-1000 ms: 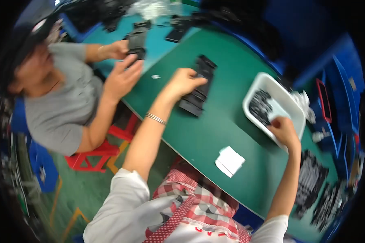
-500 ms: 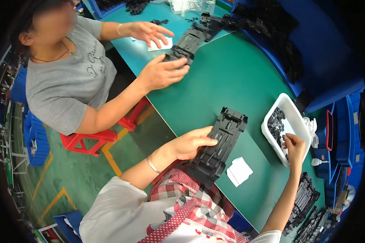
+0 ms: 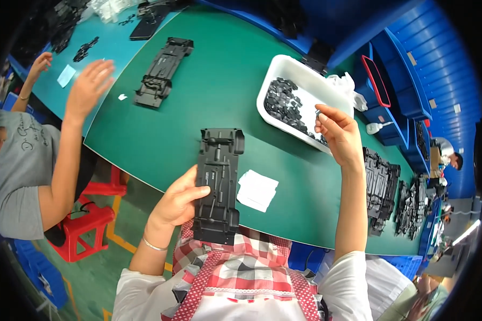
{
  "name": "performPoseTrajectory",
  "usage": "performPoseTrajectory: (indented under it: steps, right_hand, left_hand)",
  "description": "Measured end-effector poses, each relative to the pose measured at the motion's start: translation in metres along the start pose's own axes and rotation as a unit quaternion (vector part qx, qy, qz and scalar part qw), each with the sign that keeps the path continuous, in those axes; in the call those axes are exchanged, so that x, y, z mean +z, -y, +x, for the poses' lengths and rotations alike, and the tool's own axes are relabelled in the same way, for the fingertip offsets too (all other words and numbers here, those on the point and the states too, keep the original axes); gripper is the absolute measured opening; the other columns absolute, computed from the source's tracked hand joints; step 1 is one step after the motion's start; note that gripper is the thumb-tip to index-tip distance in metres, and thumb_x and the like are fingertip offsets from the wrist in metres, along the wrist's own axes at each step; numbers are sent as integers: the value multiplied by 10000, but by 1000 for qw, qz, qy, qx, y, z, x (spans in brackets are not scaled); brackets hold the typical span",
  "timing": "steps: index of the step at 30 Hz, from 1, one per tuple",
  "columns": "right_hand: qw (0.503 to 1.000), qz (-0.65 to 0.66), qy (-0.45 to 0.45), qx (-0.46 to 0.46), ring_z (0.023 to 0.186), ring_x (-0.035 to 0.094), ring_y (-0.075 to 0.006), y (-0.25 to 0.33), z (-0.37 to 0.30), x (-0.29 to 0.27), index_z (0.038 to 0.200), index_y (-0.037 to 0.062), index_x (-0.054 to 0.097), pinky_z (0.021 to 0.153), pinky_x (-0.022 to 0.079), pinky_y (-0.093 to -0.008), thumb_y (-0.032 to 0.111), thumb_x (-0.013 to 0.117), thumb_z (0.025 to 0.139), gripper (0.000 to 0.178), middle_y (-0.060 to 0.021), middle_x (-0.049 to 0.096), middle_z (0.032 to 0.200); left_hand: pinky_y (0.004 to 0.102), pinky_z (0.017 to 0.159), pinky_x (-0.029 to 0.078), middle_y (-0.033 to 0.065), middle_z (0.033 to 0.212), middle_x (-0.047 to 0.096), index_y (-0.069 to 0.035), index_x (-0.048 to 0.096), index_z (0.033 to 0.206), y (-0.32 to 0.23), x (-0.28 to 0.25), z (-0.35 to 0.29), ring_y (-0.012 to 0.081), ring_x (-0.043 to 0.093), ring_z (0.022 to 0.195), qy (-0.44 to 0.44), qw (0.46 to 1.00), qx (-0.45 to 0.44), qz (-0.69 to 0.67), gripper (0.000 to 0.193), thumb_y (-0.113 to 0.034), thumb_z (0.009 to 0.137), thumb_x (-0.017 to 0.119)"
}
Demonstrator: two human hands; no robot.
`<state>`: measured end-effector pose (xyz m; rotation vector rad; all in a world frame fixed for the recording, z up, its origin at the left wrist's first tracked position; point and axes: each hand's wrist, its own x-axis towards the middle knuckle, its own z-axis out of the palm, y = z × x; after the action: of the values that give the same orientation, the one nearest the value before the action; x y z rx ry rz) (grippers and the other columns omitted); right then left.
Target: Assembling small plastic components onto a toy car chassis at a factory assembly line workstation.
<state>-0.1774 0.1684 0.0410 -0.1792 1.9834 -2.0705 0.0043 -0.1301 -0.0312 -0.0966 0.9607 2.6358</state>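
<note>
My left hand (image 3: 181,197) grips the left side of a black plastic toy-car chassis (image 3: 217,184), thumb on top. The long moulded frame has wheel-arch cutouts at its ends and is held near the table's front edge. My right hand (image 3: 338,134) is closed in a pinch on a small dark piece (image 3: 318,113), mostly hidden by the fingertips. It is over the near right side of a white plastic bin (image 3: 276,63), which holds a heap of small black parts (image 3: 284,101).
A second chassis (image 3: 163,72) lies at the far left, near a co-worker's hand (image 3: 90,88). White paper (image 3: 257,191) lies right of my chassis. Stacked black chassis (image 3: 380,184) stand at the right edge. Blue bins (image 3: 396,69) and a small white bottle (image 3: 377,127) are beyond.
My right hand has come up from the parts in the bin, pinching a small piece. The co-worker has let go of the second chassis, now on the table. My view has turned right.
</note>
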Motion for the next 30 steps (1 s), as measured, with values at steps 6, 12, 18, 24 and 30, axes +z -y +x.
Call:
performPoseTrajectory:
  steps: [6,12,18,24,30]
  right_hand:
    - [997,53,58,18,733,579,-142,8,-46,26,1057,-58,633,678,478,-267,-15,600,885,181,-76,622,818]
    - [997,56,39,48,719,585,-154,-5,-82,48,950,-32,579,635,490,-277,-31,613,870,86,-85,606,830]
    - [997,33,27,72,694,591,-142,-24,-100,68,894,-18,578,624,491,-264,-27,649,851,84,-68,607,839]
    - [999,-30,-22,31,666,595,-158,-40,-108,63,988,-54,625,624,492,-269,-45,617,859,130,-75,619,803]
    - [997,-26,-69,13,659,601,-143,-41,-107,71,909,-31,616,622,504,-263,-46,618,861,50,-80,632,782]
  left_hand:
    - [367,1029,407,172,1326,492,79,300,1394,-1,5,-1,242,522,1202,1,1000,-8,-12,590,-1,843,495]
    - [344,1029,390,140,1309,508,57,364,1355,9,2,3,208,501,1210,-8,1000,18,21,500,25,874,498]
    - [338,992,425,121,1271,533,40,384,1338,4,3,-6,189,528,1163,-26,998,25,50,465,10,892,508]
    - [385,1007,446,173,1343,484,37,251,1431,14,-4,-2,249,528,1209,2,1000,-13,-23,584,-33,908,501]
    - [398,986,469,175,1334,482,30,233,1434,8,-1,2,254,548,1184,7,999,4,-37,543,-84,952,455]
